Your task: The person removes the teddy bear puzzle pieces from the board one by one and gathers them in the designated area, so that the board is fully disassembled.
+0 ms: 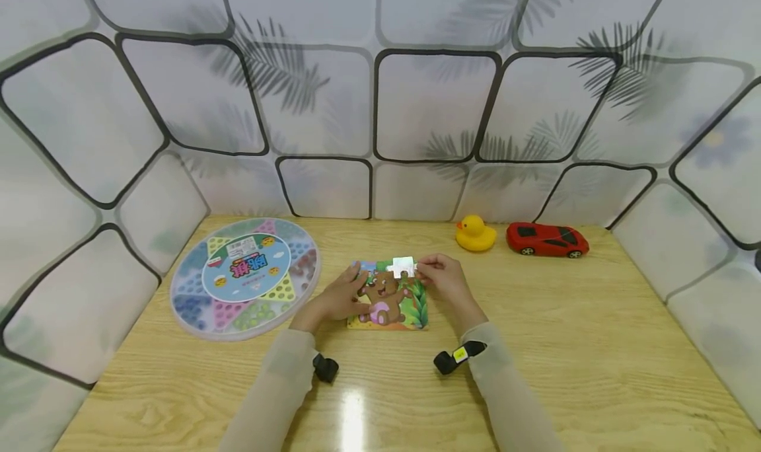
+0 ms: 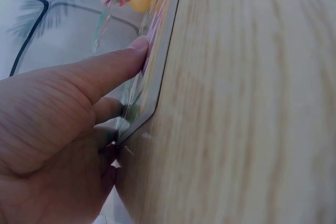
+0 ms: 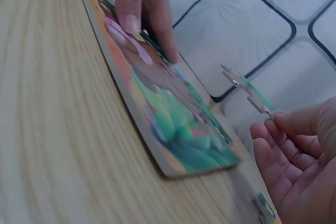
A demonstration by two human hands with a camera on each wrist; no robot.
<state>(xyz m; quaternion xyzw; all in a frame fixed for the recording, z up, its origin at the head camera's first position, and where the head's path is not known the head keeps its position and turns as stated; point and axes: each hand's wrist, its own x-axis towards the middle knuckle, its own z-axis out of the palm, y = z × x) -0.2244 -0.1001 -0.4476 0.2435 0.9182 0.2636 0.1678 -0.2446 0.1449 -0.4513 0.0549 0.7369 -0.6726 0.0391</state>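
A jigsaw puzzle (image 1: 386, 306) with a brown bear and green leaves lies flat on the wooden table. My left hand (image 1: 339, 298) rests on its left side; in the left wrist view the thumb (image 2: 118, 66) presses on the picture with the other fingers at the board's edge. Above the puzzle's upper right part, my right hand (image 1: 448, 281) pinches a puzzle piece (image 1: 402, 265) that shines with glare. The right wrist view shows this piece (image 3: 249, 92) edge-on, raised off the board between thumb and fingers. Another small piece (image 3: 266, 207) lies on the table below the right hand.
To the left lies a round Chinese checkers board (image 1: 226, 320) in clear wrapping. A yellow rubber duck (image 1: 475, 235) and a red toy car (image 1: 547, 240) stand at the back right. Patterned fabric walls (image 1: 436, 108) enclose the table (image 1: 594, 346) at the back and sides.
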